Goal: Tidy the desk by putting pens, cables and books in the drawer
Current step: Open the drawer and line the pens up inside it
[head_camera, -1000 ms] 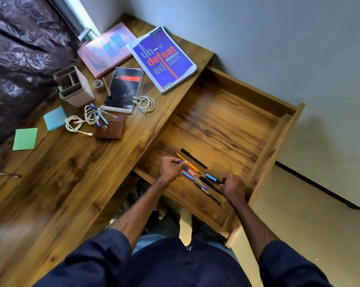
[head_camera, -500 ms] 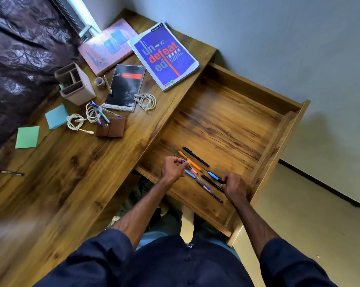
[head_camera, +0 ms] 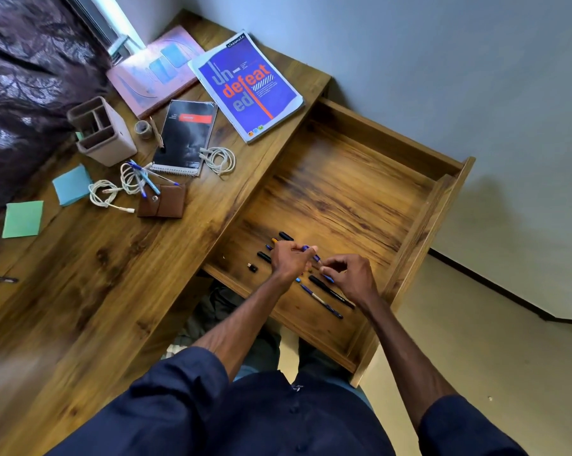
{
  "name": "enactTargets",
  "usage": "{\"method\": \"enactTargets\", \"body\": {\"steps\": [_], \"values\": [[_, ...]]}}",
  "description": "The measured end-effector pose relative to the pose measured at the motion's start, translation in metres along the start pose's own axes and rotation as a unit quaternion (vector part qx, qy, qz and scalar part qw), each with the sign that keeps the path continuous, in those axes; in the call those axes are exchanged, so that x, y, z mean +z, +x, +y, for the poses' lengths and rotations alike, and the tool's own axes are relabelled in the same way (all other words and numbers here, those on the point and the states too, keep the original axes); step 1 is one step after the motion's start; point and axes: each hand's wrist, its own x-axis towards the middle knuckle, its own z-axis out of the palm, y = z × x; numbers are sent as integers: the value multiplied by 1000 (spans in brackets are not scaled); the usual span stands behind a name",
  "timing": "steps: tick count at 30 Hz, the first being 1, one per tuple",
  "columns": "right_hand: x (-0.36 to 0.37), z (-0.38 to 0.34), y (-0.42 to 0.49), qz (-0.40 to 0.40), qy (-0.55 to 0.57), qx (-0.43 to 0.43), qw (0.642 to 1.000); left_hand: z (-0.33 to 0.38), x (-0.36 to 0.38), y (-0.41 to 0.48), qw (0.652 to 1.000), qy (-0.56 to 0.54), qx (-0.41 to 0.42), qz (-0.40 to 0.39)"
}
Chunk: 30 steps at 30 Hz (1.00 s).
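**Two hands work on a pen inside an open desk drawer**

The left hand point(head_camera: 289, 260) is curled, pinching a blue pen point(head_camera: 307, 248) between thumb and fingers just above the drawer floor. The right hand point(head_camera: 352, 278) sits just beside it, thumb and forefinger drawn together at the near end of that pen. Whether they actually grip it cannot be told.

Other loose pens point(head_camera: 330, 292) lie on the drawer floor under and around both hands: black, orange and blue ones, roughly parallel. A small dark cap point(head_camera: 252, 267) lies apart to the left. The wooden drawer point(head_camera: 409, 245) is pulled fully out from the desk point(head_camera: 113, 274), and both forearms reach into its near end.

On the desk, well apart from the hands, are a blue notebook point(head_camera: 245, 87) printed "undefeated", a pink book point(head_camera: 153, 70) and a black spiral notebook point(head_camera: 187, 139). A coiled white cable point(head_camera: 220, 159) touches the spiral notebook's right edge. More white cables point(head_camera: 103, 194) lie tangled with several blue desk pens point(head_camera: 144, 179) beside a brown wallet point(head_camera: 163, 204). A beige pen holder point(head_camera: 100, 131) stands near the back, with a blue sticky pad point(head_camera: 71, 184) and a green sticky pad point(head_camera: 23, 218) to the left.
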Motion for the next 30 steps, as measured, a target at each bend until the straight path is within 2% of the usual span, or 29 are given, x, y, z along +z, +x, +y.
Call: {"method": "enactTargets", "body": {"steps": [7, 13, 23, 30], "values": [[-6, 29, 12, 17, -141, 79, 987, -10, 10, 5, 994, 105, 25, -32], [2, 44, 15, -14, -249, 131, 960, -22, -2, 2, 995, 89, -23, -35], [7, 45, 19, -34, -274, 142, 951, -35, -13, 1, 995, 96, -9, -30], [15, 37, 23, -6, -274, 143, 951, -37, -23, 1, 994, 103, 13, -28]]}}
